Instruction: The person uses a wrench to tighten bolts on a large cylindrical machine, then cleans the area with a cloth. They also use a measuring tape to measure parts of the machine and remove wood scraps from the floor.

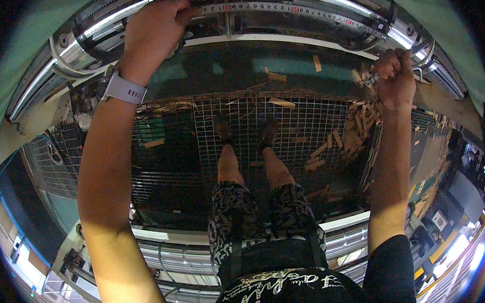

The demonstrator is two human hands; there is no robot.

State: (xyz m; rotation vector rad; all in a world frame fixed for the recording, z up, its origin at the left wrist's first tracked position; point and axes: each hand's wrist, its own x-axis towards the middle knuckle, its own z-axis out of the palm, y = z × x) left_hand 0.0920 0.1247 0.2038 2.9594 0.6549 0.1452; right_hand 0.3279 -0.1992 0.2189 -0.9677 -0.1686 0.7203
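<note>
Left hand [157,35] far left, at the left end of a ruler strip [295,10]; fingers bent, cannot tell if that grip is clamped on anything. Ruler strip runs along the far machine, between the hands. Right hand [395,80] far right, grip curled tight around a small metal rod [370,80], near a shiny bar [406,36]. Wood pieces [364,120] heaped below, right.
</note>
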